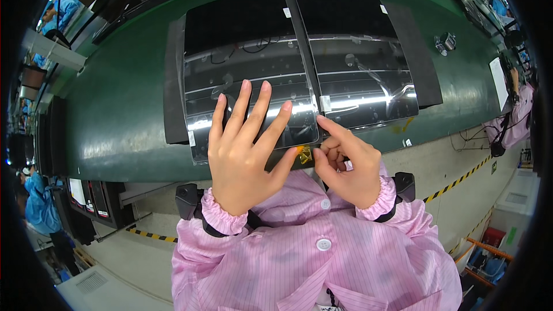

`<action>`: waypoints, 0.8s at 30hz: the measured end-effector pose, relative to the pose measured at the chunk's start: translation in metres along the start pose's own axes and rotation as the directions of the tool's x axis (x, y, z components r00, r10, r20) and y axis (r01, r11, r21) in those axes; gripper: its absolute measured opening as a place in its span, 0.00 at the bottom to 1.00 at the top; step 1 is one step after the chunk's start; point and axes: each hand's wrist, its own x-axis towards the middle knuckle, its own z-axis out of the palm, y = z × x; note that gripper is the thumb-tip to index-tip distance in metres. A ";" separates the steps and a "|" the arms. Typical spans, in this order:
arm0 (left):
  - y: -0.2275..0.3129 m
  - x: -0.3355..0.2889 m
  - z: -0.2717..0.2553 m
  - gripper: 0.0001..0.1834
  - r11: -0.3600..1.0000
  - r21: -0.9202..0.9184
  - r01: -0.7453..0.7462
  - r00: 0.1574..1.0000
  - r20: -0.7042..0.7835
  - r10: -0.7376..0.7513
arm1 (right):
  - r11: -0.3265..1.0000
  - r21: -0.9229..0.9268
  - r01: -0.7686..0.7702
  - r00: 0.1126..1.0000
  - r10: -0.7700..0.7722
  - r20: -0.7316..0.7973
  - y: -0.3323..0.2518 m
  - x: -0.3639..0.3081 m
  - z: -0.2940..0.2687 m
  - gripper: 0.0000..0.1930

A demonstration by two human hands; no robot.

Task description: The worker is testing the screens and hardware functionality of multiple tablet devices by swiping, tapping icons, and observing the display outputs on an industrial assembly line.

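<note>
We keep the left hand (245,150) spread flat on the near glossy panel (247,80) while the right hand (348,167) pinches the small yellow tab (304,154) at its near corner; a sharp pull risks tearing the tab or shifting the panel. A second panel (357,63) lies just beside it on the green desk (115,121), restricting sideways movement.

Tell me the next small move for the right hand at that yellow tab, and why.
Probably draw the right hand a little toward the body to pull the small yellow tab along the near edge of the left glossy panel. The fingertips are pinched close beside the tab, and the left hand lies flat with spread fingers on the panel, seemingly steadying it.
</note>
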 end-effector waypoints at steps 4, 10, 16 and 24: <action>-0.001 0.001 -0.003 0.34 1.000 0.012 -0.008 0.999 0.033 0.007 | 0.998 -0.035 0.060 0.998 -0.061 -0.017 0.008 0.000 0.003 0.29; -0.004 0.004 -0.003 0.35 0.999 0.021 -0.027 0.999 0.041 0.026 | 0.995 0.090 -0.040 0.999 0.042 -0.027 0.008 0.002 0.005 0.25; -0.004 0.004 -0.011 0.35 1.000 0.017 -0.025 0.996 0.086 0.023 | 0.987 0.138 -0.079 0.995 0.088 -0.056 0.001 0.001 0.007 0.23; -0.036 0.079 -0.047 0.24 0.937 0.264 -0.228 0.970 0.140 0.197 | 0.958 -0.286 -0.010 0.973 -0.056 -0.223 0.045 0.096 -0.122 0.08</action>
